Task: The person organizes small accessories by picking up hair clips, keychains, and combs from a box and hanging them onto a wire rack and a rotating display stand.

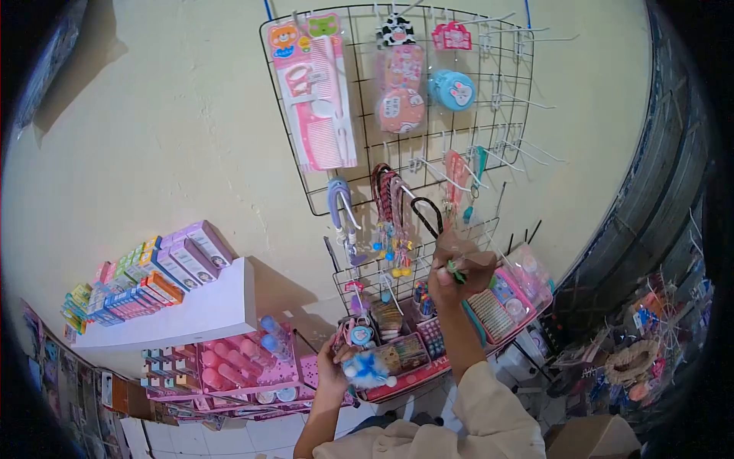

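My right hand (456, 268) is raised in front of the wire rack (365, 138), its fingers closed on a black strap (428, 214) with a small green piece (456, 271) showing at the fingers. Lower and to the left, my left hand (330, 369) holds a bundle of keychains (361, 335), with a fluffy blue and white charm (369, 369) hanging beside it. Braided straps (390, 195) hang from a hook just left of the black strap. A lilac strap (339, 200) hangs farther left.
Pink comb sets (321, 107) and a blue round pouch (453, 90) hang above. White hooks stick out at the rack's right. Below are pink trays (489, 310) of accessories. A white shelf (222, 310) with boxes juts out left; bagged goods (650, 344) hang right.
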Motion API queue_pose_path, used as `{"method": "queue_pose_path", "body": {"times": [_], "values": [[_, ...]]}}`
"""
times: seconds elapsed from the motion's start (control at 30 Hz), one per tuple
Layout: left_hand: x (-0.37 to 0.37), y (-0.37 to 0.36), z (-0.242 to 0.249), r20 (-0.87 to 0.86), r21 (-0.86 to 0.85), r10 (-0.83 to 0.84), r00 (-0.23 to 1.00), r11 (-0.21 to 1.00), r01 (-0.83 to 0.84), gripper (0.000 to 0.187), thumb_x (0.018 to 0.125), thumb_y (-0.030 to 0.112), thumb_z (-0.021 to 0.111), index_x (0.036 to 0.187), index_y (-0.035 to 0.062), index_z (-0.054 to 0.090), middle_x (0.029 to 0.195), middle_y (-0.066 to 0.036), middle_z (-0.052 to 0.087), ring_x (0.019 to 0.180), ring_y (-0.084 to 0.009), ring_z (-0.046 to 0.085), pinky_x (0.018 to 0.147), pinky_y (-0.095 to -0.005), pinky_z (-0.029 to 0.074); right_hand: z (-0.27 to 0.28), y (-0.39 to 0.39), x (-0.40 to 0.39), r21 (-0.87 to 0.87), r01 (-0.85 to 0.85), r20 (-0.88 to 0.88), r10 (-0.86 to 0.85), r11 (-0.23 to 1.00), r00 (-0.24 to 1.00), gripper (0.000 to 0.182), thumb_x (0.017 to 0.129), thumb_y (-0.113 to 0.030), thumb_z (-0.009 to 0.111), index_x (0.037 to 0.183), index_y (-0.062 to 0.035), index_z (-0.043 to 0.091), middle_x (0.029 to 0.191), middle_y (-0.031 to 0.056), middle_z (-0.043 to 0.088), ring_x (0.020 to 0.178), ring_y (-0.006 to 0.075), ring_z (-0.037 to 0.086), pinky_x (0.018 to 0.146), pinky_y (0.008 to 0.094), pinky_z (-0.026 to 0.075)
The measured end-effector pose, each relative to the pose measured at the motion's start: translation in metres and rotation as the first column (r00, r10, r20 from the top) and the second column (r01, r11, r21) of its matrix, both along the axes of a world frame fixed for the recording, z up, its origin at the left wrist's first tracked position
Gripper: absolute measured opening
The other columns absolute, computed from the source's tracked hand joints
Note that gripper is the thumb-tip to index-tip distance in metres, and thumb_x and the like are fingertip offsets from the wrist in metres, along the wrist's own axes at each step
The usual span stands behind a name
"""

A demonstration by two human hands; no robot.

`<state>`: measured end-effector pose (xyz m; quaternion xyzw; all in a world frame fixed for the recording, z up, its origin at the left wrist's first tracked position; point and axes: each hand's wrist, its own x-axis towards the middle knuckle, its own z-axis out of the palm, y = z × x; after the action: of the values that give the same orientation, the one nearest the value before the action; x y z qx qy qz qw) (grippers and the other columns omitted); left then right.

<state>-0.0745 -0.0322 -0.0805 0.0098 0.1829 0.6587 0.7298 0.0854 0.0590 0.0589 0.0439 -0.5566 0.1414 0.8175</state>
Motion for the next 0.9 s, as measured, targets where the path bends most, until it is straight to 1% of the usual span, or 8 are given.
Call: {"method": "queue_pose_path", "body": {"times": [0.1, 0.23, 0.33, 0.47, 0.6, 0.7, 0.77, 0.9], "values": [[-0.005, 0.002, -0.006, 0.1, 0.044, -0.004, 0.995, 0.999, -0.001, 0.02, 0.078, 0.019, 0.04, 0.084, 0.0034, 0.05, 0.039, 0.005, 0.023, 0.04, -0.0057, 0.025, 0.043, -0.0162, 0.027, -0.026, 0.014, 0.0, -0.098, -0.012, -0.005, 0.012, 0.995, 1.0, 0.024, 0.067, -0.005, 0.055, 0.079, -0.0078, 0.034, 0.071, 0.0077, 0.044, 0.059, 0.0154, 0.042, 0.054, 0.0278, 0.034], [0.001, 0.005, 0.006, 0.062, -0.001, 0.049, 0.997, 0.999, -0.049, 0.017, 0.078, 0.019, 0.04, 0.078, 0.0049, 0.051, 0.039, 0.005, 0.024, 0.04, -0.006, 0.026, 0.043, -0.0165, 0.026, -0.045, 0.024, -0.006, -0.233, -0.119, -0.047, 0.111, 0.965, 0.993, 0.019, 0.068, -0.006, 0.052, 0.078, -0.0059, 0.035, 0.075, 0.0096, 0.045, 0.067, 0.0178, 0.045, 0.058, 0.0297, 0.037], [0.004, 0.013, 0.014, 0.075, -0.003, 0.193, 0.978, 0.981, -0.193, 0.017, 0.078, 0.02, 0.043, 0.066, 0.0093, 0.048, 0.04, 0.004, 0.023, 0.042, -0.0082, 0.027, 0.047, -0.018, 0.028, -0.06, 0.038, -0.013, -0.229, 0.049, 0.059, -0.037, 0.972, 0.998, 0.017, 0.069, -0.006, 0.048, 0.083, -0.0012, 0.041, 0.091, 0.0121, 0.046, 0.081, 0.0193, 0.046, 0.072, 0.0294, 0.037], [0.01, 0.013, 0.047, -0.057, 0.059, 0.31, 0.949, 0.95, -0.307, 0.017, 0.078, 0.022, 0.043, 0.066, 0.0101, 0.045, 0.041, 0.004, 0.025, 0.044, -0.0102, 0.03, 0.055, -0.021, 0.033, -0.113, 0.045, -0.024, -0.606, -0.254, -0.207, 0.159, 0.754, 0.965, 0.033, 0.07, -0.001, 0.048, 0.102, 0.0, 0.04, 0.102, 0.0099, 0.044, 0.095, 0.0192, 0.042, 0.083, 0.0282, 0.029], [0.021, 0.011, 0.077, -0.021, 0.13, 0.46, 0.888, 0.882, -0.454, 0.016, 0.08, 0.022, 0.041, 0.074, 0.0077, 0.044, 0.049, 0.0, 0.032, 0.055, -0.0127, 0.036, 0.065, -0.025, 0.036, -0.141, 0.045, -0.021, -0.629, -0.273, -0.152, 0.23, 0.728, 0.961, 0.035, 0.071, 0.0, 0.048, 0.105, -0.0011, 0.039, 0.102, 0.0095, 0.044, 0.095, 0.019, 0.042, 0.084, 0.029, 0.029], [0.025, 0.01, 0.084, 0.068, 0.218, 0.471, 0.88, 0.854, -0.473, 0.015, 0.081, 0.019, 0.039, 0.078, 0.0047, 0.044, 0.056, -0.003, 0.034, 0.06, -0.0124, 0.037, 0.067, -0.025, 0.036, -0.157, 0.043, -0.017, -0.658, 0.012, 0.132, 0.1, 0.753, 0.986, 0.036, 0.07, -0.01, 0.055, 0.102, 0.0011, 0.042, 0.102, 0.011, 0.041, 0.092, 0.0208, 0.042, 0.08, 0.0299, 0.032], [0.029, 0.012, 0.086, 0.1, 0.283, 0.513, 0.853, 0.807, -0.518, 0.013, 0.081, 0.016, 0.039, 0.079, 0.004, 0.044, 0.058, -0.001, 0.032, 0.058, -0.0112, 0.036, 0.067, -0.0246, 0.035, -0.152, 0.043, -0.011, -0.294, 0.57, 0.591, -0.323, 0.767, 0.739, 0.04, 0.07, -0.012, 0.054, 0.102, 0.0059, 0.037, 0.1, 0.0173, 0.041, 0.094, 0.0249, 0.039, 0.08, 0.0343, 0.031], [0.025, 0.022, 0.065, -0.127, 0.349, 0.632, 0.764, 0.75, -0.562, 0.012, 0.081, 0.015, 0.039, 0.081, 0.0041, 0.043, 0.059, 0.0, 0.031, 0.059, -0.0113, 0.035, 0.067, -0.025, 0.034, -0.179, 0.062, -0.001, -0.411, 0.529, 0.822, 0.052, 0.742, 0.566, 0.054, 0.068, -0.023, 0.057, 0.102, 0.0128, 0.034, 0.107, 0.0264, 0.035, 0.101, 0.033, 0.035, 0.081, 0.0389, 0.029]]}}
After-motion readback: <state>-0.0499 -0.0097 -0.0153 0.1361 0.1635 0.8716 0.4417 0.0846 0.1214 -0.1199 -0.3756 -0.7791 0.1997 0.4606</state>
